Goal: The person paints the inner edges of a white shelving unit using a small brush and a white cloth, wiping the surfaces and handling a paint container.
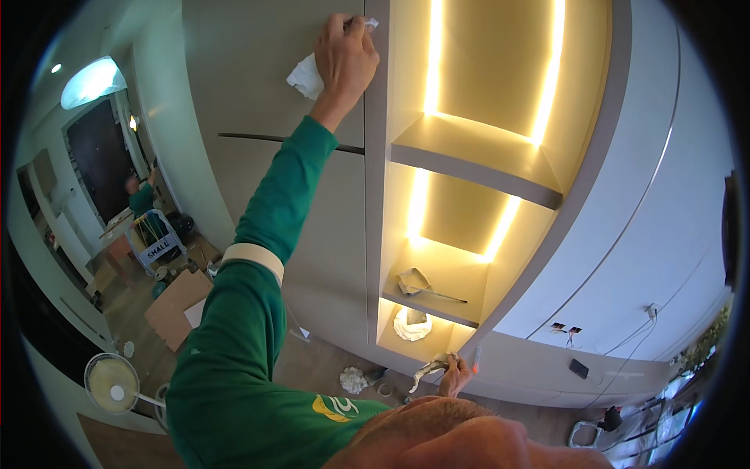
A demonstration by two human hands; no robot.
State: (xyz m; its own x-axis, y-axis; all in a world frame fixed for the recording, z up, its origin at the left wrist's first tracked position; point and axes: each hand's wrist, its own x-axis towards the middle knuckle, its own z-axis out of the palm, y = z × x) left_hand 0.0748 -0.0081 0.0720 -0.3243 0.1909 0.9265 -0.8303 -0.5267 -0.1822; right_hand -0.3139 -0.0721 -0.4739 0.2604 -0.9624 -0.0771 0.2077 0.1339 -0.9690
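The left hand (pixel 345 56) is raised high against the pale cupboard door (pixel 258 70), right beside the edge of the lit shelf unit (pixel 476 148). Its fingers (pixel 353 30) are clenched around a crumpled white cloth (pixel 306 76), pressing it flat to the door; part of the cloth hangs out below and to the left of the palm, and a small corner shows above the knuckles. The arm is in a green sleeve (pixel 273 211) with a white band at the elbow.

The right hand (pixel 455 377) is low down, just at the foot of the shelf unit, and its fingers grip a pale, twisted rag (pixel 428 369) that trails off to the left. How tightly they close I cannot tell, since the hand is small and partly hidden.

Warm strip lights glow along the shelf backs. On a lower shelf lies a crumpled wrapper (pixel 412 280), and beneath it a white bundle (pixel 412 324). On the floor there are cardboard sheets (pixel 178 305) and a round white bucket (pixel 112 383).
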